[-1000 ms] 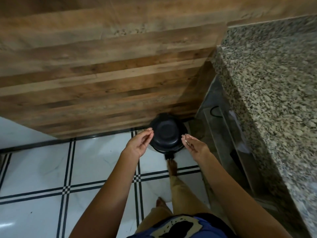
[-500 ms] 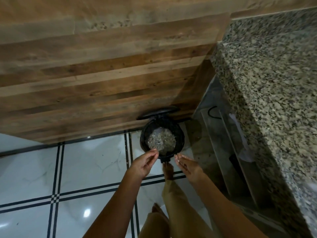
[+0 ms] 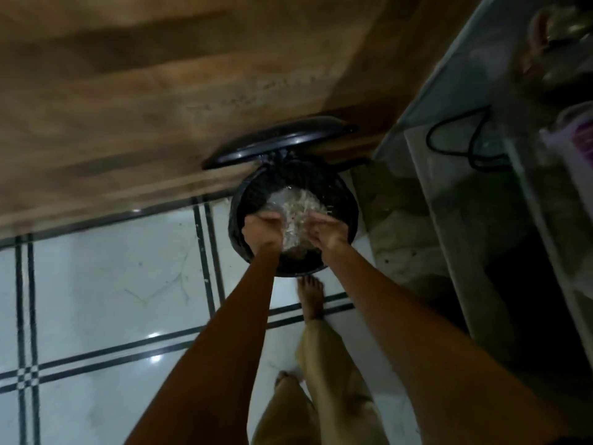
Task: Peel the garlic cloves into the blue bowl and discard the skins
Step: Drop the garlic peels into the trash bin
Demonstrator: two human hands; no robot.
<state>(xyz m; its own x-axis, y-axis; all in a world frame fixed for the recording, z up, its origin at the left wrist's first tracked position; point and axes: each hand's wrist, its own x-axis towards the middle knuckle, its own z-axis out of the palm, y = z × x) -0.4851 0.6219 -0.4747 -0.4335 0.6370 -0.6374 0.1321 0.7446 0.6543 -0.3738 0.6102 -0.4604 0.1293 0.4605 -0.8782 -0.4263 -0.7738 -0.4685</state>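
The garlic skins (image 3: 300, 213) lie as a pale, papery heap inside the black bin (image 3: 351, 226), which is where the task wants them. The blue bowl and the peeled cloves are out of view. Your left hand (image 3: 261, 229) and right hand (image 3: 327, 232) hang low over the bin's mouth, apart, one on each side of the heap. That low hold likely keeps light scraps from drifting onto the tiled floor (image 3: 112, 284). Both hands are blurred, but the fingers look loose and uncurled, with nothing pinched. Your bare foot (image 3: 309, 297) sits at the bin's base, probably on a pedal, which would explain why the lid (image 3: 279, 139) stands raised against the wooden panel (image 3: 160, 91).
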